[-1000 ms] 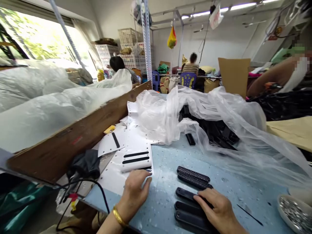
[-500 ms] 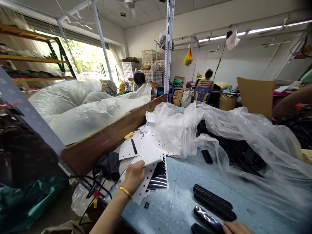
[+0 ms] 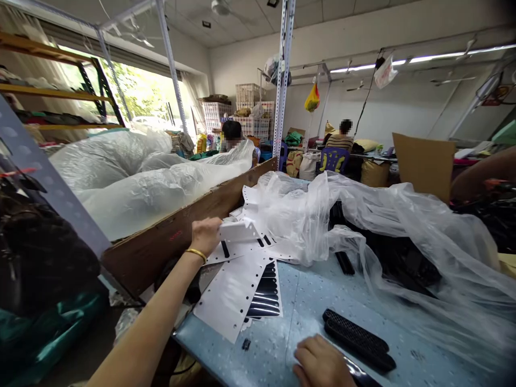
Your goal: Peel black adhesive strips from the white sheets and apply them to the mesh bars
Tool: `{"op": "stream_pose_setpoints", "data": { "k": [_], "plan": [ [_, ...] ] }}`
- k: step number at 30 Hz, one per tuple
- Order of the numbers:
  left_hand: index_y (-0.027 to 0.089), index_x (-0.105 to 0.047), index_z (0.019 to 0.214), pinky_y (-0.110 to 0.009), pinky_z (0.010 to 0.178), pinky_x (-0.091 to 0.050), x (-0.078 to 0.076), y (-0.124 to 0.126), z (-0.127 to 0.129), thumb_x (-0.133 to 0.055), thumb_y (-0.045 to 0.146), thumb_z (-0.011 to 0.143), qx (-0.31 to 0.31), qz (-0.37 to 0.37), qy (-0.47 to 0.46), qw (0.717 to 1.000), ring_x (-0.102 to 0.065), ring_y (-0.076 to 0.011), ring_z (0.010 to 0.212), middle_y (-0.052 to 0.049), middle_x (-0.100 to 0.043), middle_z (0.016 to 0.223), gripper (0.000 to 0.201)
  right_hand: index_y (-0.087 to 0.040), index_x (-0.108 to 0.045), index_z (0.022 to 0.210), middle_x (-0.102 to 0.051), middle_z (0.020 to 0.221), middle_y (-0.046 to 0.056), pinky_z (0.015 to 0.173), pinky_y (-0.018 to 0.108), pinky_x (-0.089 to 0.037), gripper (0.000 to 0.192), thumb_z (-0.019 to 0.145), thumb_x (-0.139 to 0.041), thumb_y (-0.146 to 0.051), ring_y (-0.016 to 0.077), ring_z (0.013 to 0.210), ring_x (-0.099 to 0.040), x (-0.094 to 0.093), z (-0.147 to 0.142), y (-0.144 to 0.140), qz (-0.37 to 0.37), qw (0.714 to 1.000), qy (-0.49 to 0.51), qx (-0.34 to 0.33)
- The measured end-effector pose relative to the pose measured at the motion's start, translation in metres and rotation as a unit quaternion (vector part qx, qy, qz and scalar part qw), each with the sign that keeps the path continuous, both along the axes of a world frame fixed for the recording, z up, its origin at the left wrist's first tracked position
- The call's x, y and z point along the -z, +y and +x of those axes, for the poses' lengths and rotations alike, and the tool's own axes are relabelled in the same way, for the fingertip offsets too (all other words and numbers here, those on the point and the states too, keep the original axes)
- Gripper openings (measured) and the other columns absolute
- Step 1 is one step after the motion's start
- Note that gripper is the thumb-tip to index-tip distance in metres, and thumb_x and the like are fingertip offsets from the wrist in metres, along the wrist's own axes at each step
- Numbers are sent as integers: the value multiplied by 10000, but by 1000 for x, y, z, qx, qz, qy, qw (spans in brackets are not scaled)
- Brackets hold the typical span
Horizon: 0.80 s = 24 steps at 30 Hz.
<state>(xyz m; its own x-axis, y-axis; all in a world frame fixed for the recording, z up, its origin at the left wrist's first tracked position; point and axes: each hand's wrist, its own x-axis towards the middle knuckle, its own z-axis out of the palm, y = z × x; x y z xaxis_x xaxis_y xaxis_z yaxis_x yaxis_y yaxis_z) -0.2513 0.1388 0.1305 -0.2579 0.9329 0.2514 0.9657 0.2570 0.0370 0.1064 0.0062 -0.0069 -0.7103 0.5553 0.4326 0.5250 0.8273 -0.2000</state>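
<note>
Left hand [image 3: 205, 235] pinches a white backing sheet [image 3: 237, 232], long axis running rightward from its fingers; right hand [image 3: 320, 364] rests loosely curled beside black grille strips [image 3: 357, 338].

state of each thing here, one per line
left hand: raised, gripping a white sheet
white sheet: held up off the pile
white backing strip: lying flat, overhanging the table edge
black grille pieces: lying side by side on the table
right hand: resting on the table
plastic bag: crumpled, open
</note>
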Motion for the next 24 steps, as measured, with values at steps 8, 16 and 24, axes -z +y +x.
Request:
{"op": "stream_pose_setpoints", "data": {
  "k": [8,16,24],
  "plan": [
    [149,-590,1143,-445,850,-518,64,-35,-10,-586,313,917,29,-164,-1,986,-620,-229,991,-85,-617,1153,280,-107,-632,900,-618,907,159,748,406,-428,161,828,-552,-227,282,875,-540,-57,-111,44,-78,987,-141,-13],
    [155,-594,1138,-480,906,-472,72,-36,-9,-579,333,916,52,-158,-10,986,-591,-248,1049,-84,-611,1163,285,-106,-586,1162,-549,1220,265,819,561,-413,502,885,-491,-514,411,1055,-530,-30,-112,48,-94,980,-173,4],
    [177,-618,1122,-514,930,-412,75,-31,-1,-626,267,845,57,-119,-10,991,-555,-312,1109,-103,-633,1156,291,-85,-592,1207,-501,1303,300,908,621,-368,631,863,-495,-606,466,1146,-479,-34,-69,5,-103,975,-193,-48]
  ]
}}
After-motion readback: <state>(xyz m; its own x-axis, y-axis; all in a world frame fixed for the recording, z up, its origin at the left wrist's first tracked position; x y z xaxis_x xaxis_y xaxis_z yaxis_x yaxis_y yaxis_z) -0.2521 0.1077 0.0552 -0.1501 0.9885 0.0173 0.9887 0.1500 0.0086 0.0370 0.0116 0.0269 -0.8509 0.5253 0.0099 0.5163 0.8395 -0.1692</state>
